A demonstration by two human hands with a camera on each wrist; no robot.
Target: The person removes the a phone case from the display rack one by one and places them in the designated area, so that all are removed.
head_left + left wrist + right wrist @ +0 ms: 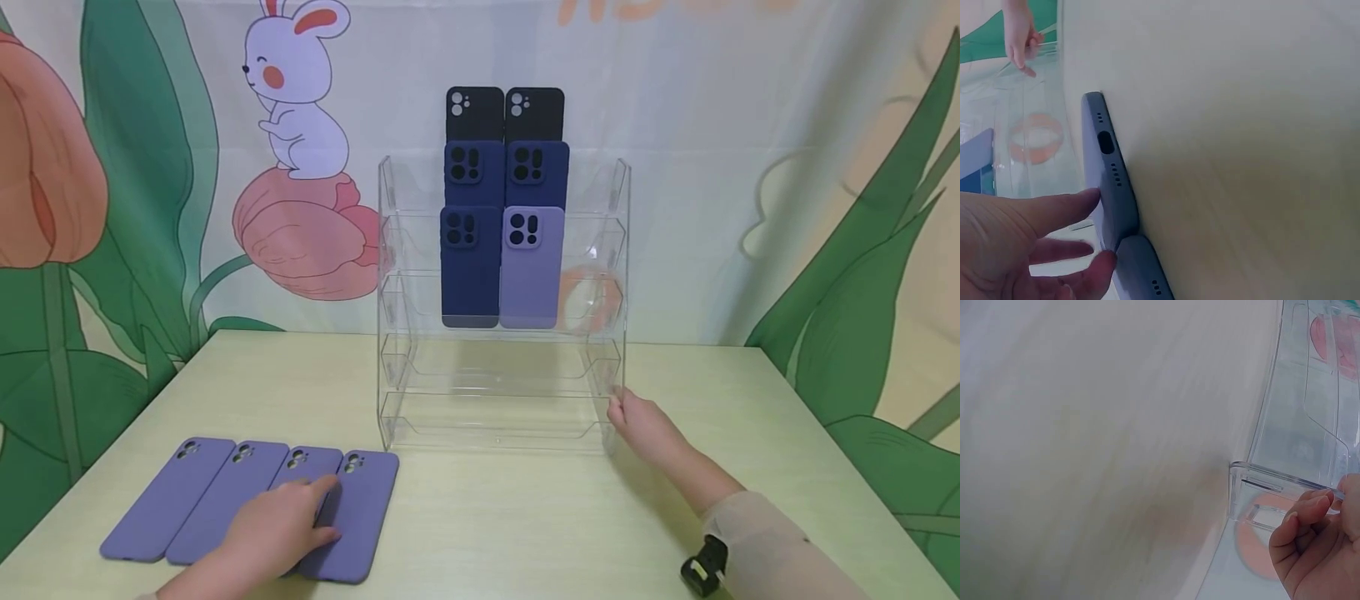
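Several purple phone cases lie flat side by side at the table's left. My left hand (273,525) touches the rightmost phone case (360,521) with thumb and fingers extended; in the left wrist view the thumb (1072,209) rests on its back, and the fingertips are by the seam with the neighbouring case (1141,269). A clear tiered display rack (498,407) stands upright at the middle. My right hand (648,425) pinches the rack's front right edge low down, its fingers curled in the right wrist view.
On the rack's upper tiers stand two black cases (476,112), several navy cases (470,279) and a lighter purple case (531,283). The lower tiers show bare clear plastic. Behind the pale table (510,517) hangs a printed cloth (697,208) with a rabbit and flowers.
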